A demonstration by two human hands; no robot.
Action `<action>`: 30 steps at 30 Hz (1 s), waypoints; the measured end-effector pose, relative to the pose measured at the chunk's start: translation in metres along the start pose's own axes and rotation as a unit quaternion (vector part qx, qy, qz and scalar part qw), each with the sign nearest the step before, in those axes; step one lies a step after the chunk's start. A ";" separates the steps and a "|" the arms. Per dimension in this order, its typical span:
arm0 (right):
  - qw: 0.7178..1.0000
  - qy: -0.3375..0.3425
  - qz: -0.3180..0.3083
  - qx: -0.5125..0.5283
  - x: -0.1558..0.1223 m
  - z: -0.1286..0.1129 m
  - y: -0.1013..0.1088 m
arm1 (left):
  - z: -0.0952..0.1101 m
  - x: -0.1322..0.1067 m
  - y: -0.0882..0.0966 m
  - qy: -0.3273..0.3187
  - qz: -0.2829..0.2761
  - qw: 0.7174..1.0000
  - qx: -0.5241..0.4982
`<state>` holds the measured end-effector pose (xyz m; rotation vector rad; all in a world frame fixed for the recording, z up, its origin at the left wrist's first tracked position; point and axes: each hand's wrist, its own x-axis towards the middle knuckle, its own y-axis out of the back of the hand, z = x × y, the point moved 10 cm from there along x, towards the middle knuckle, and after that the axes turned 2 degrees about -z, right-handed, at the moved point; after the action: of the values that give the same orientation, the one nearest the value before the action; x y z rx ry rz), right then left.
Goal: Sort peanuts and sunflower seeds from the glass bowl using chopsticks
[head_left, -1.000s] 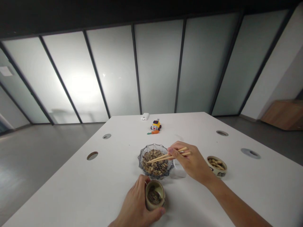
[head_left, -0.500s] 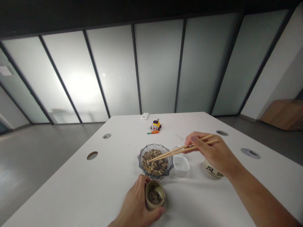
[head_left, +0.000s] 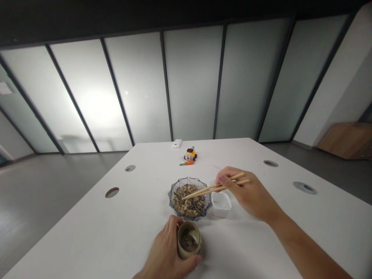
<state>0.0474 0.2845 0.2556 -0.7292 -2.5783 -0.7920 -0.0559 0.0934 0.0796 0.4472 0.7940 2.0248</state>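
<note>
1. Head view, hands: left hand curled around a small, round, beige-green ceramic-looking cup, thumb along near side, fingers on left and far side; grip is partly spread, matching cup width. Right hand clamped on a pair of light wooden chopsticks, thumb and fingers pinched together. Hands well apart from each other.
2. Head view, location: cup upright on white, smooth tabletop, just in front of a clear glass bowl with scalloped, faceted rim. Bowl filled with striped brown seeds; some similar dark seeds at cup bottom. Chopsticks slant down leftward, tips at the bowl's seeds.
3. Head view, other shapes: square, translucent white plastic tub with rounded corners, just right of bowl. Farther back: orange carrot-shaped piece with green end, yellow-and-grey toy vehicle with dark wheels, white rounded block. Frosted glass panels in dark frames behind.
4. Head view, unclear: can't tell whether tips touch or grip a seed. Another pale container behind tub mostly hidden by right hand. Cup's left outer side covered by fingers. Left wrist and right forearm cut off at bottom edge.
</note>
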 end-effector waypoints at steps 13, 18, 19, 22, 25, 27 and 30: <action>0.998 0.055 -0.024 -0.019 -0.004 0.015 -0.047 | -0.001 -0.001 -0.001 -0.017 0.007 1.000 0.006; 0.997 0.059 -0.035 -0.029 -0.004 0.014 -0.051 | -0.001 0.000 -0.001 -0.006 0.002 1.000 0.007; 0.997 0.062 -0.037 -0.032 -0.004 0.014 -0.051 | -0.002 0.000 -0.001 -0.004 0.002 1.000 0.009; 0.997 0.064 -0.032 -0.043 -0.003 0.014 -0.047 | -0.001 -0.001 -0.001 -0.004 0.001 1.000 0.014; 0.998 0.051 -0.011 -0.042 -0.001 0.017 -0.034 | 0.000 -0.002 0.000 -0.006 0.002 1.000 0.020; 0.999 0.033 0.003 -0.020 0.001 0.019 -0.023 | 0.001 -0.001 0.001 -0.002 0.003 1.000 0.019; 0.998 -0.023 0.017 0.063 0.005 0.026 -0.003 | 0.002 -0.001 0.001 0.001 0.000 1.000 0.008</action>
<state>0.0375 0.2994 0.2362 -0.7593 -2.6214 -0.6022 -0.0556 0.0928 0.0817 0.4550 0.8125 2.0213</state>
